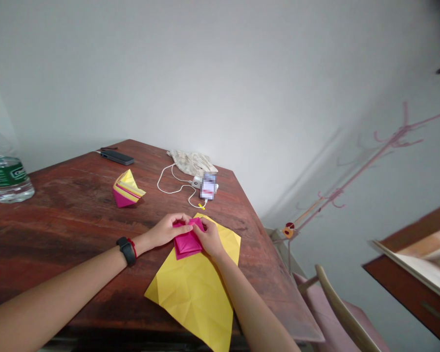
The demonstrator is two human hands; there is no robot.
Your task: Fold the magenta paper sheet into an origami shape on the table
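Note:
A folded sheet of pink paper [188,243] lies over a larger yellow sheet of paper [196,288] that is marked with creases. My left hand [170,228] pinches the pink paper's upper left part, its thumb on top. From the other side my right hand [209,237] grips the upper right part, thumb and fingers close to the left thumb. The fingertips under the paper are hidden. Farther back on the left sits a folded paper piece [127,189] in yellow and pink layers.
On the wooden table [77,210] stand a water bottle [7,171] at left and a dark power bank [117,157] behind. A phone [208,187] with a white cable lies near a crumpled cloth [192,162]. A chair [337,313] and pink coat rack [366,154] are at right.

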